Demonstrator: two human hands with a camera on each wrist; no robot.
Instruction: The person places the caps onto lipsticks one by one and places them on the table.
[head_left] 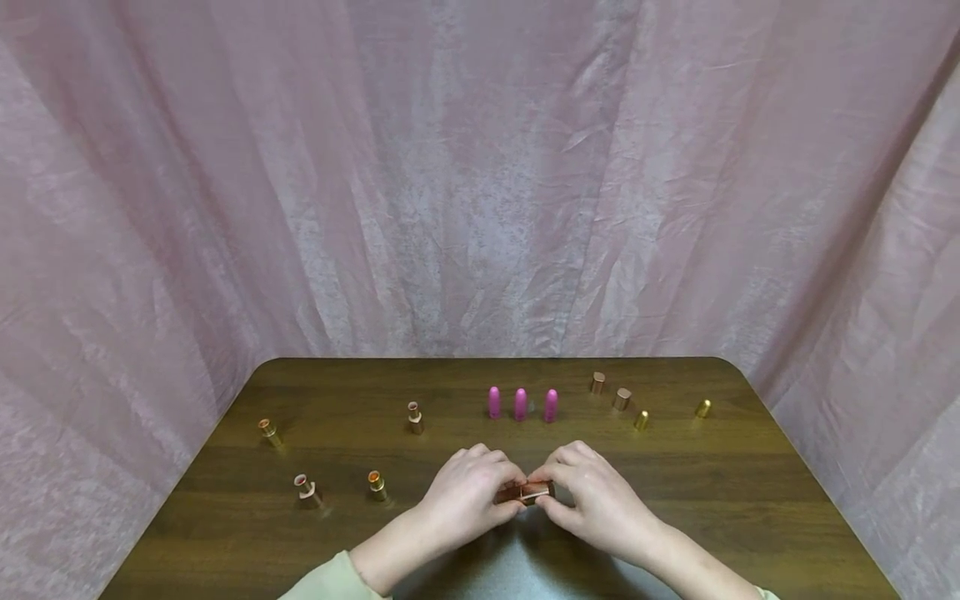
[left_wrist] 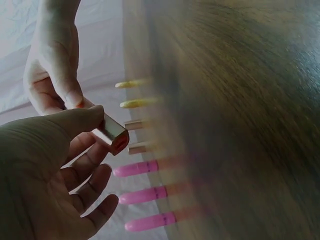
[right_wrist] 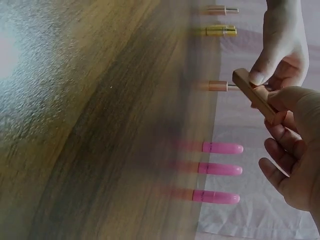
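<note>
A shiny rose-gold lipstick tube (head_left: pixel 536 492) lies sideways between both hands, low over the near middle of the table. My left hand (head_left: pixel 471 492) pinches its left end between thumb and fingers. At the other end, my right hand (head_left: pixel 596 498) grips the tube the same way, fingertips almost meeting the left ones. In the left wrist view the squared end of the lipstick tube (left_wrist: pixel 112 132) shows past the left thumb. Its long flat side shows as the lipstick tube (right_wrist: pixel 245 82) in the right wrist view. The fingers hide part of its middle.
On the left stand uncapped lipsticks: two gold (head_left: pixel 377 486), (head_left: pixel 271 432) and two rose-gold (head_left: pixel 415 417), (head_left: pixel 307 492). Three pink bullet-shaped tubes (head_left: pixel 521 404) stand behind the hands. Back right are two rose-gold caps (head_left: pixel 622 399) and two gold caps (head_left: pixel 641 420). A pink curtain (head_left: pixel 480 183) hangs behind the table.
</note>
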